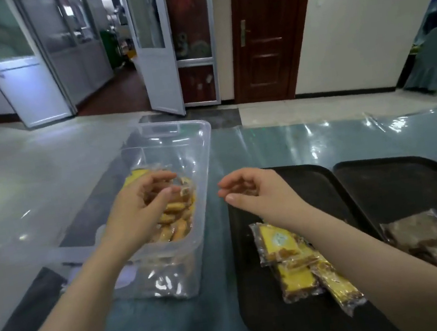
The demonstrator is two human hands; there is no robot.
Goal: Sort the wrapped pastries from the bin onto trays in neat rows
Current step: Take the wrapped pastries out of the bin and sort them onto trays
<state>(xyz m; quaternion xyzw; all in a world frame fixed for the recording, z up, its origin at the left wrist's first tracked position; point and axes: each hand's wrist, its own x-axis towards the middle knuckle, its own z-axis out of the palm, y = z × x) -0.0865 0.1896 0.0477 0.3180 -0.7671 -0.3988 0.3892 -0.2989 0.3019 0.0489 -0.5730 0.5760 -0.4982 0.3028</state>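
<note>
While the left hand (144, 204) curls into the clear plastic bin (195, 151), pinching a light, crinkly, slippery wrapped pastry (184, 191) by its film edge, the right hand (255, 191) hovers beside it, loosely curled and empty.

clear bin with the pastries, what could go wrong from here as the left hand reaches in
1. The left hand is over a loose heap of wrapped pastries in the clear bin; it could pull up two at once or drop one.
2. The yellow packets on the nearest black tray overlap and lie askew, so new ones may not form neat rows.
3. The right forearm crosses just above those packets and could brush them further out of line.
</note>
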